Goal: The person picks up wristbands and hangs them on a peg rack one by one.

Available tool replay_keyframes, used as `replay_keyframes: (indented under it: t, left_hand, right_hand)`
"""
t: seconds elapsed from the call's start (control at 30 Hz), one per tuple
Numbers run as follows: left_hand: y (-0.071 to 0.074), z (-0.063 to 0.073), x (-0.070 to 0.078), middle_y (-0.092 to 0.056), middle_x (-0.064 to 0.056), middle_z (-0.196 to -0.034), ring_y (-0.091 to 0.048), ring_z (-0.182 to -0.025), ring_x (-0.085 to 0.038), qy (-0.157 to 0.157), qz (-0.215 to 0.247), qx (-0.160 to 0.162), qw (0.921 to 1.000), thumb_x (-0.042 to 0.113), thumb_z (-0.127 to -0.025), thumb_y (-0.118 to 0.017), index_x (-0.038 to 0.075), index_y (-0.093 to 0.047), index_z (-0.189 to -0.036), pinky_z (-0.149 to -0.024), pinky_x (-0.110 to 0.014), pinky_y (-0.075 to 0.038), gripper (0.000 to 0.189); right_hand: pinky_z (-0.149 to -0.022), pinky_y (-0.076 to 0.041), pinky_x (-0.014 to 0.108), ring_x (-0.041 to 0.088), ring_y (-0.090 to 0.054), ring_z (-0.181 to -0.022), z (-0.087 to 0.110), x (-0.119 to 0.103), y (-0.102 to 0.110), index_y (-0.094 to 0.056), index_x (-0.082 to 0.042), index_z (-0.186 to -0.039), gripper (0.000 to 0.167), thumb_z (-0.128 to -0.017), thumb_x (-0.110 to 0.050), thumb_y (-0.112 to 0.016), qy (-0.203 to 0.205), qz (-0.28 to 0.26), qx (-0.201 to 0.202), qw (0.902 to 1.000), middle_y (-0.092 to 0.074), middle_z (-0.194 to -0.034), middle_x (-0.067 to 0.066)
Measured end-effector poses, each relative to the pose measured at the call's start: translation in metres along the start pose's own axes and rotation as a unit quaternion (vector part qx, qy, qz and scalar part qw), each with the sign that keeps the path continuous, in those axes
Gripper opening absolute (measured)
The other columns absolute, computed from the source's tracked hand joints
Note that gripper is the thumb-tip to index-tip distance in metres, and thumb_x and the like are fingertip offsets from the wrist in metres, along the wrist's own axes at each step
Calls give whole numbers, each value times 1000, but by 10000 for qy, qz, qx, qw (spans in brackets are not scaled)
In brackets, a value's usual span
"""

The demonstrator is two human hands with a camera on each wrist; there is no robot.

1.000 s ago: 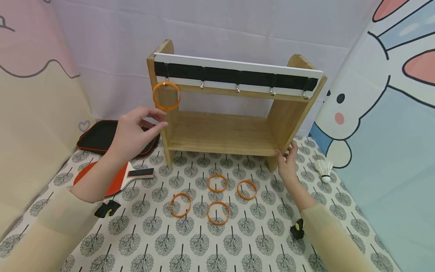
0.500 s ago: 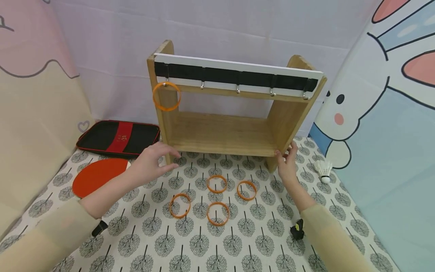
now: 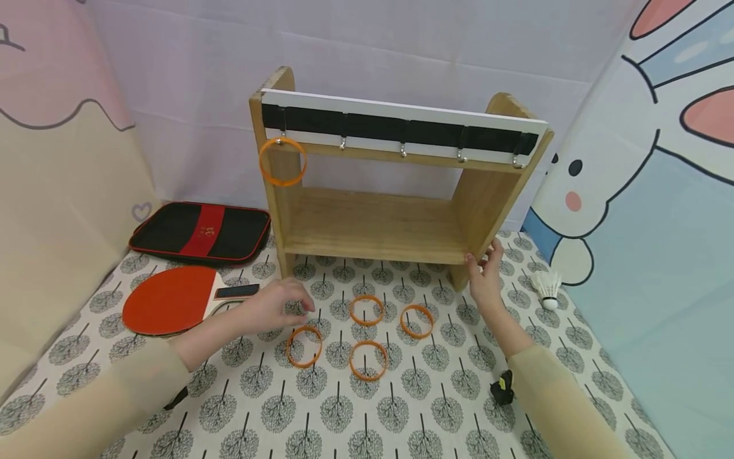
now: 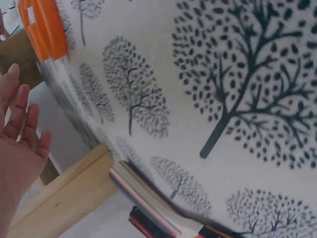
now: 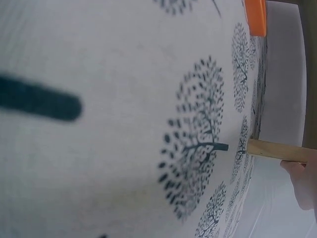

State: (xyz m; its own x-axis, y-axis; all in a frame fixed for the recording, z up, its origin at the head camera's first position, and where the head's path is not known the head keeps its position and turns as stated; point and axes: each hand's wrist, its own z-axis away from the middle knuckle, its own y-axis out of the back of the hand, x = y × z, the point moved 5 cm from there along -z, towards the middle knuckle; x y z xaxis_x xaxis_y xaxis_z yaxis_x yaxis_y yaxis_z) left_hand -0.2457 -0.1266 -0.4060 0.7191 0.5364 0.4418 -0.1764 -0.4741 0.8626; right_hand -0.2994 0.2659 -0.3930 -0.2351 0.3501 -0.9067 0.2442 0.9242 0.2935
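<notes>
My left hand (image 3: pixel 278 306) is just behind the nearest-left orange ring (image 3: pixel 301 366), fingers loosely bent and holding nothing. In the left wrist view its fingers (image 4: pixel 22 116) are spread, and an orange ring (image 4: pixel 49 29) is at the top left. My right hand (image 3: pixel 486 277) grips the wooden rack (image 3: pixel 378 223) at its lower right side, thumb in front and fingers around the side panel. Three more orange rings lie on the cloth: a back one (image 3: pixel 367 323), a right one (image 3: pixel 417 336) and a front one (image 3: pixel 367 378). Another orange ring (image 3: pixel 282 183) hangs from the leftmost hook.
The rack's white strip (image 3: pixel 401 108) carries several metal hooks; those right of the hung ring bear nothing. At left lie a red table tennis paddle (image 3: pixel 169 299) and a black-and-red case (image 3: pixel 241 233). A shuttlecock (image 3: pixel 547 287) lies at right on the tree-patterned cloth (image 3: pixel 338 421).
My left hand has come down from beside the hanging ring to the ring lying at left on the cloth. The right hand has stayed on the rack, and the rings have not moved.
</notes>
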Motion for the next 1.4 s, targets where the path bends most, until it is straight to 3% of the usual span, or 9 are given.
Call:
replay_keyframes:
  t: [0.2,0.53,0.8,0.97,1.13,1.4]
  left_hand:
    - [-19,-3,-8,-65,14,-89,-54,-86,-3,-55,165,-402,9990,21,-75,-79,19,-71,-92,-80,-30,-46,19]
    - [-33,-4,-12,-61,18,-82,-54,-78,1,115,415,-909,9949,23,-79,-76,23,-70,-88,-78,-25,-45,11]
    - [-37,-5,-12,-57,18,-76,-51,-73,0,-1,321,-843,9959,21,-79,-75,23,-68,-80,-74,-23,-45,8]
    - [-37,-6,-11,-58,16,-77,-51,-72,0,172,537,-877,9946,18,-80,-74,21,-68,-80,-69,-21,-47,7]
    - [-29,-10,-8,-57,14,-77,-51,-70,-2,408,677,-754,9940,15,-82,-73,21,-66,-78,-63,-20,-48,10]
    - [-11,-17,2,-59,14,-74,-50,-64,-4,500,797,-511,9942,15,-83,-73,21,-66,-78,-55,-22,-46,10]
  right_hand:
    - [-92,-46,56,28,-45,-110,-6,19,1,-9,-26,-146,57,-100,-17,-42,71,97,79,9999,-31,-139,21]
    - [-91,-45,56,25,-44,-109,-7,17,1,-10,-25,-147,57,-100,-15,-42,83,-39,25,10000,-31,-138,21]
    - [-95,-41,61,35,-42,-114,4,-11,-1,-7,-15,-147,58,-100,-9,-39,77,-21,-76,9999,-29,-137,27]
    - [-96,-40,62,35,-42,-114,4,-10,0,-7,-14,-147,58,-100,-8,-40,88,-87,-106,9999,-29,-137,28]
    - [-96,-40,61,33,-42,-112,2,-12,0,-8,-15,-147,58,-100,-8,-40,77,-97,-100,9999,-30,-137,26]
    - [-95,-42,60,32,-42,-112,3,-10,0,-9,-14,-147,57,-99,-6,-40,-15,-80,-50,10000,-29,-137,26]
